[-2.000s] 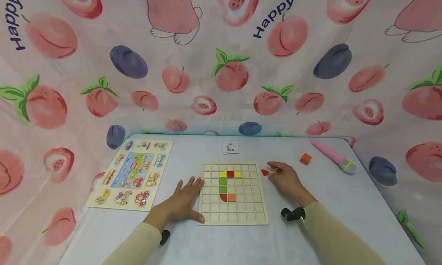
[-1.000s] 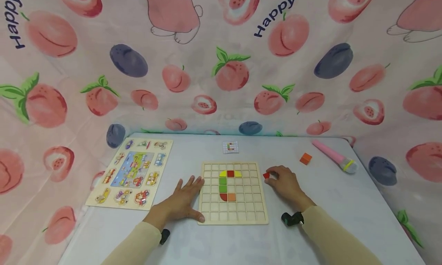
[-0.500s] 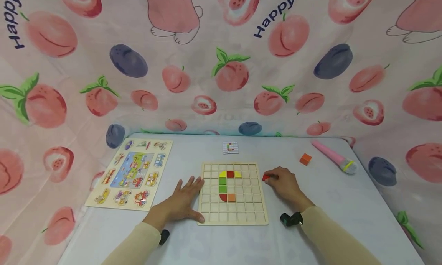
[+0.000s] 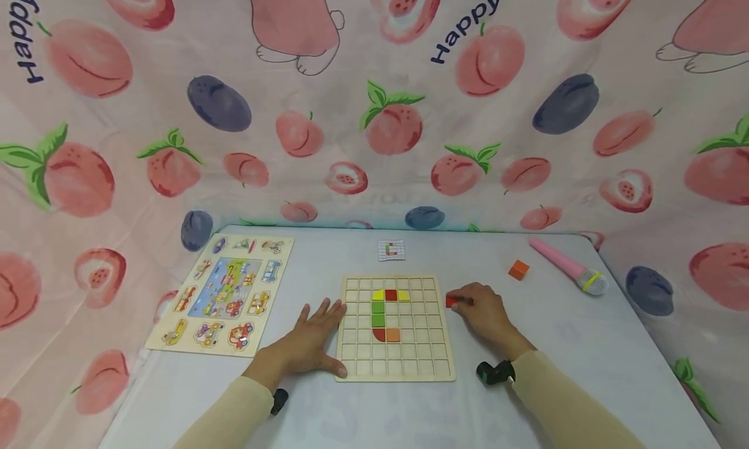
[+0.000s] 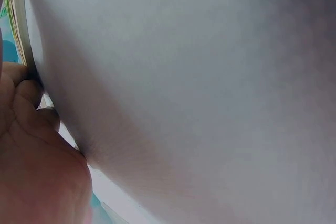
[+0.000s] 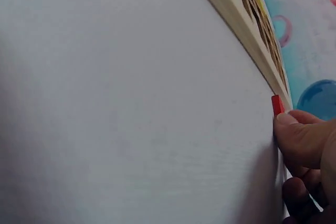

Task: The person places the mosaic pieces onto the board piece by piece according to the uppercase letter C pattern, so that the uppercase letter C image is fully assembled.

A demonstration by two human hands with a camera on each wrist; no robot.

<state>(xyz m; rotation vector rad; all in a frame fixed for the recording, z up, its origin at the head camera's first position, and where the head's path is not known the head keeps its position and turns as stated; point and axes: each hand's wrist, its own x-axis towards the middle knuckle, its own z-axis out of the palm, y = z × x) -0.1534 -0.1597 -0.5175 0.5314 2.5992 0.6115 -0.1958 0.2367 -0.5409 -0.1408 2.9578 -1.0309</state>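
A square wooden grid board (image 4: 421, 355) lies at the middle of the table in the head view. Coloured tiles in it make a C shape: yellow and red along the top, green tiles (image 4: 378, 313) down the left, a rounded red tile (image 4: 379, 334) and an orange tile (image 4: 393, 334) at the bottom. My left hand (image 4: 307, 345) is spread along the board's left edge, thumb at its lower left corner. Just right of the board, my right hand (image 4: 484, 312) pinches a small red tile (image 6: 277, 105) between thumb and fingers; the fingers partly hide its shape.
Behind the board lies a small card (image 4: 391, 250) printed with a coloured C pattern on a grid. An orange square tile (image 4: 518, 269) and a pink toy microphone (image 4: 567, 266) are at the back right. A vehicle picture puzzle (image 4: 225, 290) lies at the left.
The red tile lay by my right fingertips at first; now thumb and fingers pinch it, and it has turned slightly beside the board. My left hand has stayed in place.
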